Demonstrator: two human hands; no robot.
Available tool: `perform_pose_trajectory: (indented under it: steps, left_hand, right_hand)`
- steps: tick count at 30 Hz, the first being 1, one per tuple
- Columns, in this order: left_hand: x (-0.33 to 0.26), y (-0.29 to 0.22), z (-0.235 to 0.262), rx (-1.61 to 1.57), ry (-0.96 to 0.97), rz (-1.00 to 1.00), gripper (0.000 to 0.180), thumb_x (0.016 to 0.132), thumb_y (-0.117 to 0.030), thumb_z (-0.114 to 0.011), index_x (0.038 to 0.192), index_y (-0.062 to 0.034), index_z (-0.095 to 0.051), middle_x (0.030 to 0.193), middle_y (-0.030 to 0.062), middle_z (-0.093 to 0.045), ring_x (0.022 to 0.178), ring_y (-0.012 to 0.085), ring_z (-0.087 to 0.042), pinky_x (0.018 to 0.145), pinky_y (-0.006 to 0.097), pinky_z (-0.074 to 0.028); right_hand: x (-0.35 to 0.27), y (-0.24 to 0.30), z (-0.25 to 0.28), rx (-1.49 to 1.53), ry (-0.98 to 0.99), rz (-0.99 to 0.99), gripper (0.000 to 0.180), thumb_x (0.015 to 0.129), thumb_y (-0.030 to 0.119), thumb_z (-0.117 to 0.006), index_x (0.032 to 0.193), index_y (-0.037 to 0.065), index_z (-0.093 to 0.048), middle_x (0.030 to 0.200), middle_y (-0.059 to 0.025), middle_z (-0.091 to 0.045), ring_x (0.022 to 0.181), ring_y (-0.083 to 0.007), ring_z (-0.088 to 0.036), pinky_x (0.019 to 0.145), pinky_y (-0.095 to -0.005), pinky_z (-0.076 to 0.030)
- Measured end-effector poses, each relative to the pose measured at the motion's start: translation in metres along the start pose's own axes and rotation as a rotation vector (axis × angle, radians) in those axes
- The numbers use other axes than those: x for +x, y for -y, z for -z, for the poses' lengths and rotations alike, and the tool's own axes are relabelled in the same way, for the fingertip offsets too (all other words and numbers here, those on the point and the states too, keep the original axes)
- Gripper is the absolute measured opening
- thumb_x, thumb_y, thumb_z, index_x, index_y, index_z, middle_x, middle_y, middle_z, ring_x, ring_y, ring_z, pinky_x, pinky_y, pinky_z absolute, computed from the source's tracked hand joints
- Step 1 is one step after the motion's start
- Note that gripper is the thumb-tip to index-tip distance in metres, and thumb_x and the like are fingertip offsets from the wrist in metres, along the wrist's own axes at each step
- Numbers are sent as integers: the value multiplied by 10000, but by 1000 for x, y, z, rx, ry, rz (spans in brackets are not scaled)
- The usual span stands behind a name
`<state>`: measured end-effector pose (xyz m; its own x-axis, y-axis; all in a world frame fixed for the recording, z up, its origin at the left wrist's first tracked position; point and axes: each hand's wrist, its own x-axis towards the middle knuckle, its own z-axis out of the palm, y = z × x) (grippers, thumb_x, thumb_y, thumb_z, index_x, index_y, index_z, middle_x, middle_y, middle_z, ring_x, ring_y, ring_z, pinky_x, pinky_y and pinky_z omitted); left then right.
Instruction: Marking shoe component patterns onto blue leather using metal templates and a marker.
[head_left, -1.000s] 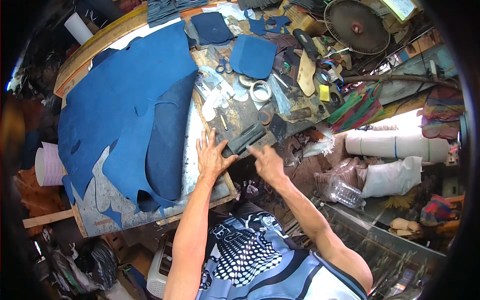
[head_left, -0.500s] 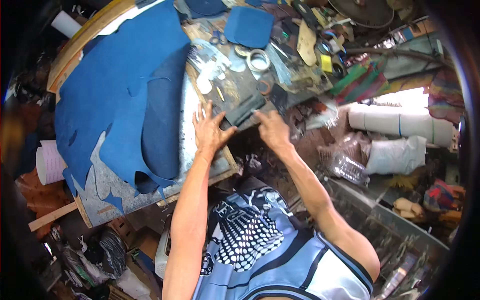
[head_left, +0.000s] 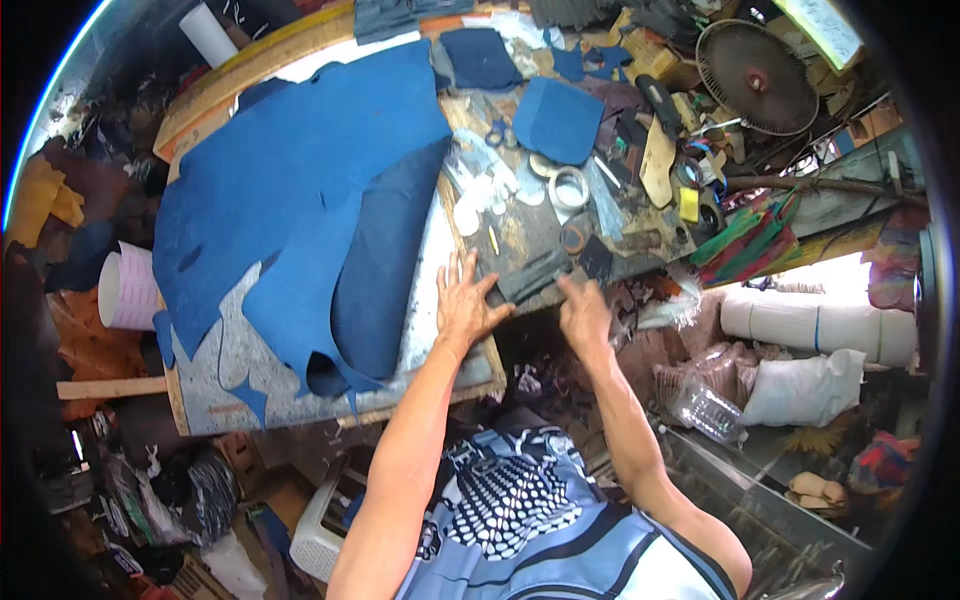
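Note:
My left hand lies on the bench edge with its fingers spread, its thumb beside a dark, narrow block. My right hand is closed at the block's right end. Whatever its curled fingers hold, if anything, is hidden. A large sheet of blue leather covers the cutting board to the left of my left hand, with its right edge folded over. Past the block lie a roll of tape, a blue rounded leather piece and a small yellow stick.
At the far right stands a round fan guard. A long white roll, a stuffed white sack and a clear plastic bottle lie right of my arm. A wooden bar juts out at the left.
The view has shifted, so the bench appears lower and further right. My left hand stays spread on the bench. My right hand remains closed by the block.

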<state>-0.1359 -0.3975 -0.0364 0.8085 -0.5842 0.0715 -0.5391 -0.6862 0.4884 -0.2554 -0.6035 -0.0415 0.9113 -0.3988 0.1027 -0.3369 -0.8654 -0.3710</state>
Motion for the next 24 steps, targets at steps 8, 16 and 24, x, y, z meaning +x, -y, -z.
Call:
perform_pose_trajectory:
  steps: [8, 16, 24]
  left_hand:
    - [6, -2, 2, 69, 81, 31, 626, 699, -556, -783, 1226, -226, -711, 1566, 155, -344, 1493, 394, -168, 1197, 565, -136]
    - [2, -4, -1, 62, 43, 4, 628, 706, -574, -778, 1197, -185, -727, 1544, 166, -381, 1480, 407, -192, 1190, 574, -142]
    - [6, -5, 3, 111, 72, 14, 635, 714, -594, -763, 1207, -196, -725, 1539, 163, -392, 1482, 396, -191, 1192, 564, -147]
  right_hand:
    - [7, 1, 2, 35, -34, -83, 434, 815, 75, -628, 1224, 213, -671, 944, -159, -540, 882, -363, -608, 717, -485, -518]
    - [0, -1, 3, 34, 4, -79, 456, 810, 66, -617, 1232, 234, -659, 969, -157, -553, 909, -368, -596, 755, -487, -531]
    - [-4, 18, 0, 16, 50, 17, 422, 806, 80, -631, 1212, 190, -667, 963, -148, -560, 890, -356, -616, 743, -473, -543]
